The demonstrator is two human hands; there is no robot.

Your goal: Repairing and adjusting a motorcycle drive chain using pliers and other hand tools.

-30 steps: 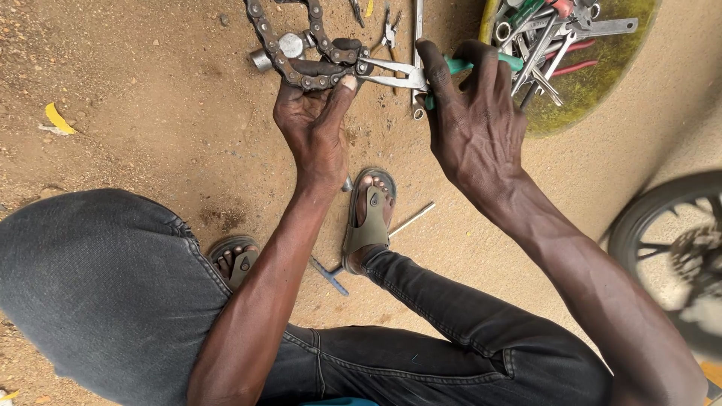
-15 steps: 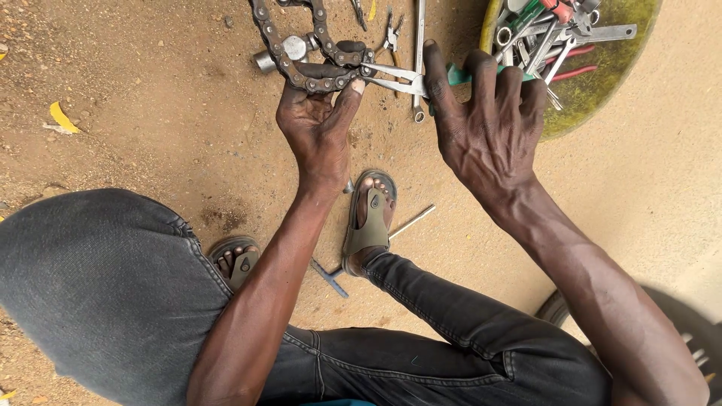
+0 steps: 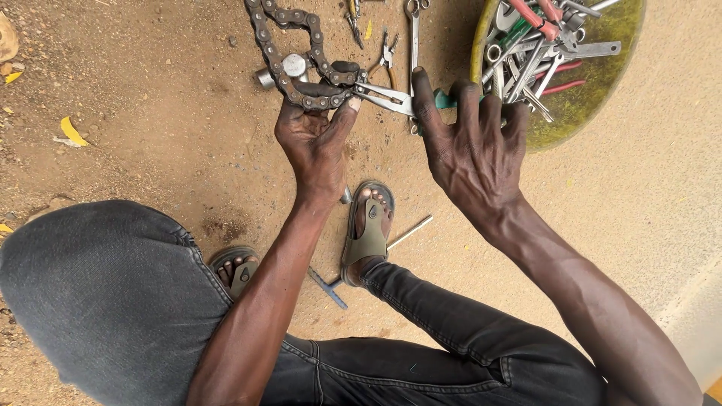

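Observation:
A greasy roller chain (image 3: 289, 53) snakes over the dirt at top centre. My left hand (image 3: 316, 135) pinches a stretch of it between thumb and fingers. My right hand (image 3: 474, 150) grips the green handles of a pair of pliers (image 3: 391, 98). The metal jaws of the pliers reach left and meet the chain right by my left thumb. A small silver socket-like piece (image 3: 265, 77) lies beside the chain on the left.
A round yellow-green tray (image 3: 594, 98) at top right holds several spanners and red-handled tools. More pliers and a spanner (image 3: 412, 30) lie on the dirt above my hands. My sandalled feet (image 3: 368, 233) and a metal rod (image 3: 410, 231) are below.
My right hand has spread its fingers a little and shifted slightly right on the plier handles. The wheel that was at the right edge is out of view.

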